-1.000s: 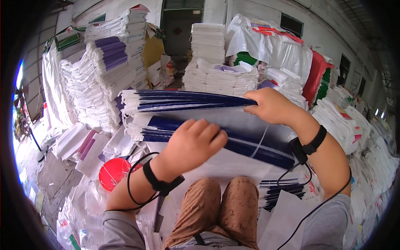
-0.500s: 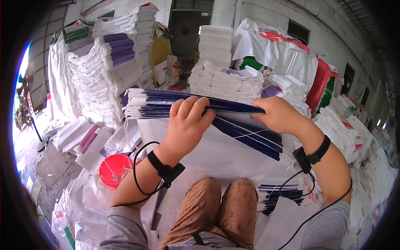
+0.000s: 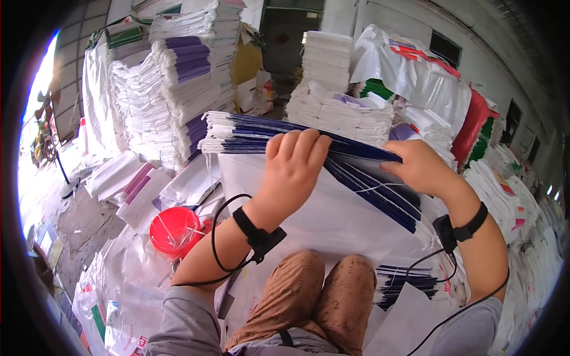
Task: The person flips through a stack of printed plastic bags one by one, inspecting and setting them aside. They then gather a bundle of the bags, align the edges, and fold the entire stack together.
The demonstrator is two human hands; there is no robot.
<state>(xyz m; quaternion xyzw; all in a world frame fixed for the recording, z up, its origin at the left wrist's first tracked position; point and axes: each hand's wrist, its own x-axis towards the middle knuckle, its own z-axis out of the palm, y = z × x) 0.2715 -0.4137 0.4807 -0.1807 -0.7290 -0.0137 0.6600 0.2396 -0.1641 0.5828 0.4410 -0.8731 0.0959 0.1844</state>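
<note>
In front of me lies a stack of white woven sacks with dark blue edges [image 3: 255, 132], its white corners fanned out at the left. My left hand [image 3: 291, 169] is closed over the blue edges near the middle, fingers curled across the top; its thumb is mostly hidden. My right hand [image 3: 423, 166] pinches the right end of the upper bundle between thumb and fingers. Beneath that bundle, a lower group of blue-edged sacks [image 3: 380, 199] slants down to the right, with a thin white string [image 3: 380, 187] across it.
A red bucket [image 3: 176, 232] with white strips inside stands at the left. Tall piles of white sacks [image 3: 145, 101] rise behind, with another stack [image 3: 338, 115] at the back centre. More blue-edged sacks [image 3: 409, 282] lie by my right knee. Black cables run from both wrist straps.
The whole view has shifted, so most things appear farther right. My left hand has moved slightly right along the blue edges, its thumb now less visible. My right hand keeps its pinch.
</note>
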